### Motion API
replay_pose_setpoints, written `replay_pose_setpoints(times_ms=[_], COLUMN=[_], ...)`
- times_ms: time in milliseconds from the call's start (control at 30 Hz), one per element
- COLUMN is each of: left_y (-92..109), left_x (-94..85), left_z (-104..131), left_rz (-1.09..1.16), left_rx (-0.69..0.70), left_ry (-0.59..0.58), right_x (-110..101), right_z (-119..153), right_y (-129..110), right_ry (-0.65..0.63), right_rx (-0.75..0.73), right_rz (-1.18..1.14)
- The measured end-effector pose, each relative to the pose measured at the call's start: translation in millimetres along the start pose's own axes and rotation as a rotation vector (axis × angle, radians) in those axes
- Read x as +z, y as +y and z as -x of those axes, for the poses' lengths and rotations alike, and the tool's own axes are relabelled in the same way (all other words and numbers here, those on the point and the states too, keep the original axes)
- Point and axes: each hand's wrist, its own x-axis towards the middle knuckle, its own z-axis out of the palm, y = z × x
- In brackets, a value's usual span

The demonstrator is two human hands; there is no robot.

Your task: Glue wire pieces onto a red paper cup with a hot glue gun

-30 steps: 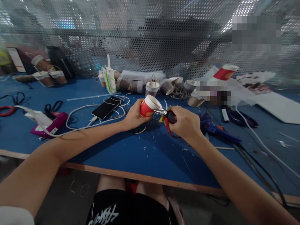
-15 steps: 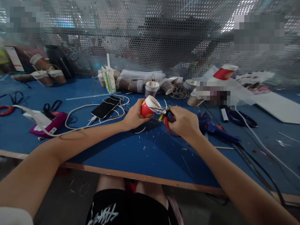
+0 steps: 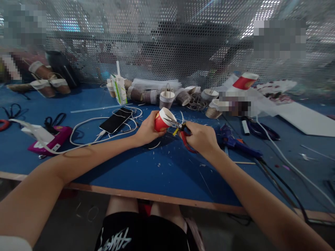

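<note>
My left hand is wrapped round a red paper cup with a white rim, tilted so its mouth faces right and up. In my right hand is a pair of scissors with red-and-black handles. Their blades are parted and reach to the cup's mouth; whether they bite into the rim I cannot tell. A small yellow piece shows just below the scissors' pivot. White scraps lie on the blue table beneath the hands.
A phone with a white cable lies left of the cup. A purple power strip is further left. To the right rests a blue glue gun with its cord. Twine-wrapped cups and a drink carton line the back. Another red cup lies back right.
The scissor blades have spread wider apart at the cup's mouth. Both hands stay in nearly the same place, and the whole view has shifted slightly.
</note>
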Motion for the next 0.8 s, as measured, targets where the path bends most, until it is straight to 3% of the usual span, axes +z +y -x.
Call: replay_pose_setpoints(times_ms=[200,467,633,700,800], left_y=[2,13,18,20,22], left_x=[2.2,-3.1,-6.2,-6.2,-5.7], left_z=[0,-3,-3,-3,-3], left_rz=[0.015,-0.079,-0.09,-0.086,-0.086], left_rx=[-0.025,-0.322,-0.37,-0.401,-0.446], left_ry=[0.038,0.103,0.091,0.077,0.063], right_x=[-1,-17,-25,-39,-66], right_z=[-2,-8,-4,-1,0], right_y=[0,15,23,29,61], right_ry=[-0.008,-0.208,-0.39,-0.353,-0.092], right_rx=[0.052,0.487,0.46,0.416,0.345], right_rz=[-0.031,0.035,-0.029,-0.1,-0.263])
